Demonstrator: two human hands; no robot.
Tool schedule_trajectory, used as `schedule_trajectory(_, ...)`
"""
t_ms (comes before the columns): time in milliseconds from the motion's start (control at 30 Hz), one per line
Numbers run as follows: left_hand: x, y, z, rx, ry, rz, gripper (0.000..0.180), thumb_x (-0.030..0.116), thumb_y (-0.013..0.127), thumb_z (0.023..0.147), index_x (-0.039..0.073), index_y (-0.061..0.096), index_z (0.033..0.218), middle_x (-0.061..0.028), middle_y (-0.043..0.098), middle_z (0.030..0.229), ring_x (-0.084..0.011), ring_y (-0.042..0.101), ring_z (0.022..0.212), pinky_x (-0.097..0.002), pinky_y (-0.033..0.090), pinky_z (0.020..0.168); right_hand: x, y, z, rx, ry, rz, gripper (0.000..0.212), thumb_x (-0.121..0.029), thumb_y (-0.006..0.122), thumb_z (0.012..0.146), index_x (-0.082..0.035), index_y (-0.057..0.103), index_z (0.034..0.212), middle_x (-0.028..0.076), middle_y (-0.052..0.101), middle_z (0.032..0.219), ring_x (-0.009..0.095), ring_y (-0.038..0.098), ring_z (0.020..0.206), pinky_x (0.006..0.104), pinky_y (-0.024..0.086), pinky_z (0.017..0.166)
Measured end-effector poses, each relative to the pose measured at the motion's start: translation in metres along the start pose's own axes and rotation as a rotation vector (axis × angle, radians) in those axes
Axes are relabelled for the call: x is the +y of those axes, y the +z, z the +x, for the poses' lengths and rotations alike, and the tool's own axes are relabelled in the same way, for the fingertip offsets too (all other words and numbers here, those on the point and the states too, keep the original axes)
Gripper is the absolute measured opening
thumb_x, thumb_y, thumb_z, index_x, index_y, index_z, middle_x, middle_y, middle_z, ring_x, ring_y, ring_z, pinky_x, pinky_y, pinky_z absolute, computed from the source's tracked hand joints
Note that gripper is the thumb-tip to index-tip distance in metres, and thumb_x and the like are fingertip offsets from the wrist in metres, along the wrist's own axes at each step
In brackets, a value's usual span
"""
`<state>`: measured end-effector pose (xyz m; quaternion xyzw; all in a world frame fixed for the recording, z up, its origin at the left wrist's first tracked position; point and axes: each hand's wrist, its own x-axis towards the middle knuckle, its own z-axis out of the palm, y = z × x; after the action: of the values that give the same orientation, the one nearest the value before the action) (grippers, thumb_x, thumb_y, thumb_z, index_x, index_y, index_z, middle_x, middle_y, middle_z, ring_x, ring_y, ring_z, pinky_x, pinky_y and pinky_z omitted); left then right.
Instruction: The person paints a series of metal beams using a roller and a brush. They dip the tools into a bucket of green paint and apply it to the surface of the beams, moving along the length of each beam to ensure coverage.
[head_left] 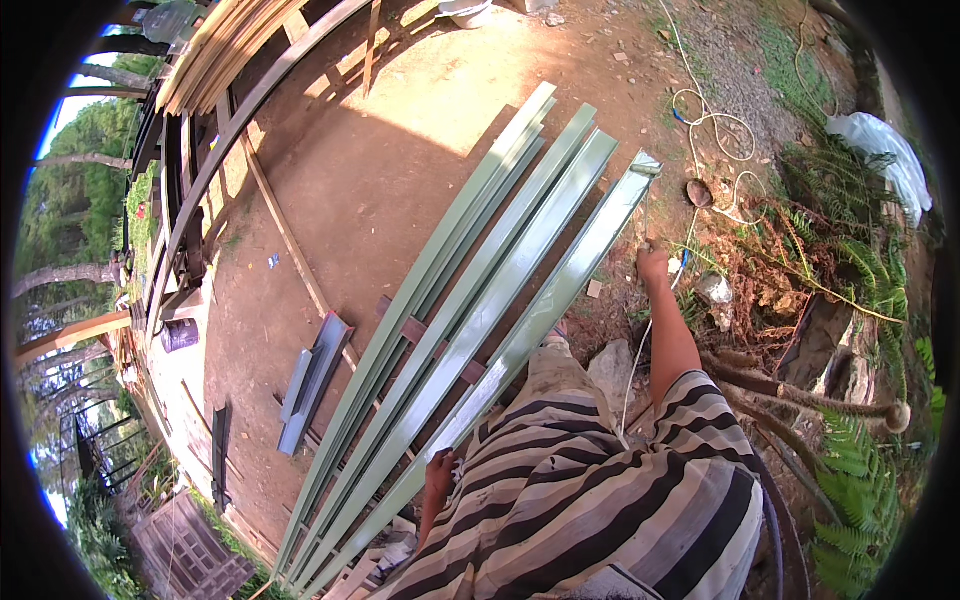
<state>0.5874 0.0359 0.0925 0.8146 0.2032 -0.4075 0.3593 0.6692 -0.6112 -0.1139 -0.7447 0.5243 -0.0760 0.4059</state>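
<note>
Several long pale green metal beams [480,300] lie side by side, slanting from lower left to upper right. The nearest beam [560,300] has a glossy face, and its far end looks streaked. Close to that end, my right hand [652,262] is closed; something thin seems to rise from its fingers, too small to name. My left hand [437,482] hangs low beside the nearest beam, its fingers curled. What it holds, if anything, is hidden, and I cannot tell whether it touches the beam.
Short dark metal pieces [314,380] lie left of the beams. A pale cable [690,120] loops over the ground at right, near a round brown container [699,193]. Ferns [860,520] and stones [612,375] border my right side. Stacked timber [225,55] stands at upper left.
</note>
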Motion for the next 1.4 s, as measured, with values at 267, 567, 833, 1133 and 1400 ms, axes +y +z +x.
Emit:
schedule_trajectory(267,-0.029,-0.004,0.011,0.018,-0.045,-0.178,0.041,0.032,0.059,0.096,0.005,0.059,0.126,-0.0101,0.07,0.103,-0.0163,0.065,0.086,-0.0286,0.048,0.067,-0.032,0.004,0.04,-0.153,0.301,0.224,0.045,-0.02,0.056,0.087,-0.002,0.057,0.128,0.025,0.068,0.086,0.029,0.068,0.073,0.0384,0.055,0.07)
schedule_trajectory(567,-0.018,0.022,0.002,-0.011,-0.009,-0.087,0.039,0.03,0.059,0.096,0.0,0.06,0.121,-0.0095,0.069,0.098,-0.0163,0.065,0.082,-0.0298,0.048,0.067,-0.037,-0.015,-0.12,-0.17,0.022,-0.336,0.051,-0.015,0.049,0.085,-0.005,0.054,0.135,0.034,0.064,0.105,0.048,0.062,0.101,0.0518,0.049,0.09)
schedule_trajectory(833,-0.038,0.014,0.017,-0.05,-0.162,-0.135,0.037,0.027,0.058,0.095,0.0,0.061,0.121,-0.0106,0.068,0.095,-0.0155,0.064,0.079,-0.0289,0.049,0.064,-0.046,0.016,-0.025,-0.069,0.004,-0.555,0.042,-0.017,0.038,0.097,-0.008,0.054,0.134,0.027,0.067,0.104,0.042,0.066,0.098,0.0502,0.053,0.086)
schedule_trajectory(1133,-0.029,0.01,0.019,-0.087,-0.042,-0.011,0.037,0.026,0.058,0.096,0.0,0.061,0.121,-0.0113,0.068,0.104,-0.0185,0.065,0.087,-0.0321,0.05,0.073,0.007,0.048,-0.174,-0.267,-0.02,-0.582,0.06,-0.01,0.049,0.09,-0.018,0.038,0.148,0.025,0.065,0.109,0.042,0.066,0.095,0.0496,0.053,0.084)
schedule_trajectory(1400,-0.051,0.038,0.049,-0.28,0.109,0.046,0.042,0.028,0.058,0.096,-0.003,0.059,0.123,-0.0138,0.067,0.101,-0.0197,0.064,0.089,-0.0327,0.05,0.083,0.037,0.004,-0.332,-0.434,-0.107,-0.656,0.066,-0.007,0.047,0.083,-0.018,0.04,0.147,0.027,0.063,0.108,0.043,0.065,0.092,0.0511,0.052,0.081)
